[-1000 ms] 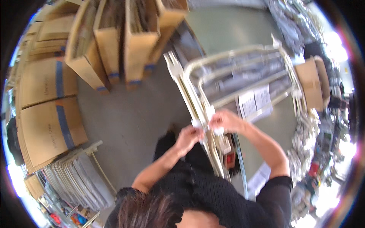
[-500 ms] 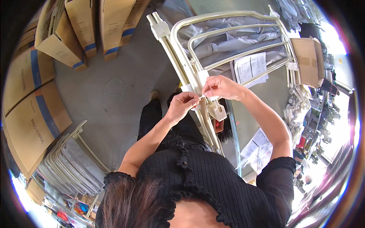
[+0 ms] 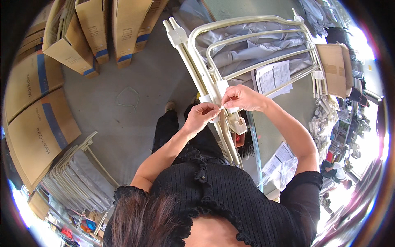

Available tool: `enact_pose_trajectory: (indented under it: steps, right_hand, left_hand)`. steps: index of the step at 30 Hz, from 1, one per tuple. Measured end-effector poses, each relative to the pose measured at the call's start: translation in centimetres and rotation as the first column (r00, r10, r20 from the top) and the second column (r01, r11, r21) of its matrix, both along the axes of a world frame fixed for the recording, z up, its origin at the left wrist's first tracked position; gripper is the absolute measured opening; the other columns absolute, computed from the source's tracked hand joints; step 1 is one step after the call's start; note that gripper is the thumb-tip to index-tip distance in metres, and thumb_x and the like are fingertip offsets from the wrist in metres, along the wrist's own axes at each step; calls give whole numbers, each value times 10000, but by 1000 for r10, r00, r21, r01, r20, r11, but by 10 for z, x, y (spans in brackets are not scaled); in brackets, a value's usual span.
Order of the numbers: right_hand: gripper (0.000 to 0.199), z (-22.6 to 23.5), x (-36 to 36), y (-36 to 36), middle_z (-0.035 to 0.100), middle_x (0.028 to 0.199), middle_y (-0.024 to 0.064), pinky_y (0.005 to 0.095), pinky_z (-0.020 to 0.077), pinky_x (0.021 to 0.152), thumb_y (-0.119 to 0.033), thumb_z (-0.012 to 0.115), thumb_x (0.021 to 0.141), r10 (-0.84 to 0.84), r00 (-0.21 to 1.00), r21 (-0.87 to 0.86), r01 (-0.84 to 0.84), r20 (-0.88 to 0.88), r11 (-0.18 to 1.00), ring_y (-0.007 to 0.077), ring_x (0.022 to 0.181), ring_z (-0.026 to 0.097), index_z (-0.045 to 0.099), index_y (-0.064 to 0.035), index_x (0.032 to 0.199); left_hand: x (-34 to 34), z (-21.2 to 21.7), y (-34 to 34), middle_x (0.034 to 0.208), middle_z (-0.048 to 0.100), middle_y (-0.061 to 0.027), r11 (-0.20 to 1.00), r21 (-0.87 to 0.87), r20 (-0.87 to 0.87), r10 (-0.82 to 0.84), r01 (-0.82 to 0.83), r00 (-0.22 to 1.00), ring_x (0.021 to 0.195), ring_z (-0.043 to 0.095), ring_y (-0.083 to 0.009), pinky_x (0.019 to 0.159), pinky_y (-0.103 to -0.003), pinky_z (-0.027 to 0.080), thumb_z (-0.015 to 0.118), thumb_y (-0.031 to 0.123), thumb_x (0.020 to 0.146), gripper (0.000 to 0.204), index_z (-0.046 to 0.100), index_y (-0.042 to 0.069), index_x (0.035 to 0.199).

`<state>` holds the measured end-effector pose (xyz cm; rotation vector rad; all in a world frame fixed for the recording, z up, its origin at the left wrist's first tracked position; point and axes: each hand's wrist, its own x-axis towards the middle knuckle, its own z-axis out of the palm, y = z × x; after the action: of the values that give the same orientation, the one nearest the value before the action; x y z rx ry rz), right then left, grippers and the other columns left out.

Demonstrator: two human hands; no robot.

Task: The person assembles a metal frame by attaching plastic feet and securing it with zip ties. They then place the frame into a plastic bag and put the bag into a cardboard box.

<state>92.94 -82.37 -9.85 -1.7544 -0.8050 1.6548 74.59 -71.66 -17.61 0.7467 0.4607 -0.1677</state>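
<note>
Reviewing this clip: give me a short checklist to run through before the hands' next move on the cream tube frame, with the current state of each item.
1. Both hands on the work: ok. The left hand and right hand meet at the cream tube frame.
2. White strip pinched between fingertips of both hands: ok.
3. Strip stuck down or wrapped round the tube: cannot tell, fingers hide it.
4. Frame steady: cannot tell; its lower end is hidden behind the person's body.
5. Room around the frame: ok, grey floor beside it is open; cardboard boxes stand apart to the left.
</note>
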Motion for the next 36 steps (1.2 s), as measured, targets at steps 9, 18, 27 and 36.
enact_pose_trajectory:
  steps: [9, 18, 27, 36]
  right_hand:
    - [106, 4, 2, 1, 602, 835, 37, 254, 452, 743, -58, 657, 797, -40, 999, -18, 39, -32, 999, 106, 793, 564, 672, -7, 889]
    - [106, -2, 0, 0, 611, 790, 31, 254, 459, 710, -64, 664, 785, 7, 999, 25, -8, 49, 1000, 107, 754, 575, 677, -16, 879]
    - [121, -1, -2, 9, 652, 724, 68, 291, 473, 639, -124, 689, 733, 183, 951, -83, -168, 249, 982, 157, 687, 621, 665, -39, 816]
    - [98, 1, -8, 15, 645, 722, 89, 321, 476, 634, -84, 681, 732, 270, 882, -91, -254, 385, 963, 205, 691, 635, 636, -23, 794]
  left_hand:
    - [-1, 0, 0, 777, 568, 25, 999, -17, -12, 28, -29, 1000, 694, 488, -55, 648, -208, 407, 616, 110, 892, 102, 616, 24, 946]
    - [-4, -3, -4, 801, 572, 25, 997, -56, 26, 49, -47, 998, 705, 486, -50, 644, -203, 401, 614, 115, 894, 118, 617, 26, 971]
    - [2, -5, -8, 811, 591, 8, 999, -18, 82, 32, -30, 996, 726, 513, -50, 639, -200, 407, 599, 86, 898, 138, 614, 0, 1006]
    - [-3, 5, -4, 917, 611, -59, 997, 35, 107, 69, -73, 992, 801, 587, -112, 749, -249, 485, 549, 2, 901, 142, 561, -24, 1040]
